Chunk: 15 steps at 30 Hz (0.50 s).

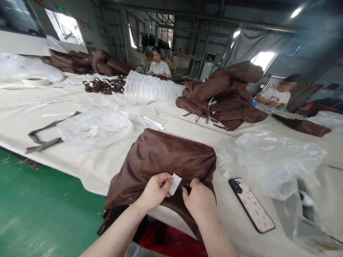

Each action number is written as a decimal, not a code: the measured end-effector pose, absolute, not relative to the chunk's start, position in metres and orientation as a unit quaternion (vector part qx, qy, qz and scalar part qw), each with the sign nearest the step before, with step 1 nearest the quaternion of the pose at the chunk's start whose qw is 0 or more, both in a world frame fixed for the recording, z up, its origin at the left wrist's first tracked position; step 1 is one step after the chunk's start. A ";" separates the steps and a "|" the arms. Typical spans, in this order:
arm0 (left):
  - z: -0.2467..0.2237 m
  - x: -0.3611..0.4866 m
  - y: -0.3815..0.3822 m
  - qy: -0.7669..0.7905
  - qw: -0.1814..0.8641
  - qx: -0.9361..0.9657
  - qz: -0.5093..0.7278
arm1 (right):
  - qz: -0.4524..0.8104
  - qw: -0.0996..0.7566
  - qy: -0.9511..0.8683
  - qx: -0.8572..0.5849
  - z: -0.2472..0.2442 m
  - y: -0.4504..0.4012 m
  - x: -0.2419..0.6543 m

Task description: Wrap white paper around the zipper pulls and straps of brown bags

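Note:
A brown leather bag (171, 153) lies across the near edge of the table, its lower part hanging over. My left hand (157, 189) pinches a small white paper tag (175, 184) between thumb and fingers, just above the bag's surface. To the right of it, my right hand (199, 200) is closed on the bag, fingers curled down. A bit of brass-coloured metal shows by its fingertips; what they grip is mostly hidden.
A phone (253, 207) lies right of the bag, near clear plastic bags (276, 157). Behind are piled brown bags (225, 96), bubble wrap (152, 87), a heap of brown straps (104, 85) and a grey strip (44, 142). Two people sit beyond the table.

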State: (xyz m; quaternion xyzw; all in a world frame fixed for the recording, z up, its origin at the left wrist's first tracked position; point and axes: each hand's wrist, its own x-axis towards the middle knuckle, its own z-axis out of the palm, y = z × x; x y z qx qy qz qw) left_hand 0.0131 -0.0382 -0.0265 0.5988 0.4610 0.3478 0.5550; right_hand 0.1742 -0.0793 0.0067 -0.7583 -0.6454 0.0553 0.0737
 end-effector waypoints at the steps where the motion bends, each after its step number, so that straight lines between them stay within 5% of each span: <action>1: -0.027 0.013 -0.037 0.458 0.560 0.598 0.346 | 0.063 0.056 -0.638 -0.765 0.008 -0.077 0.173; 8: -0.030 0.015 -0.036 0.464 0.528 0.632 0.326 | 0.112 0.039 -0.616 -0.779 0.009 -0.080 0.178; 15: -0.016 0.029 -0.051 0.501 0.380 0.713 0.310 | 0.093 0.032 -0.634 -0.767 0.005 -0.082 0.180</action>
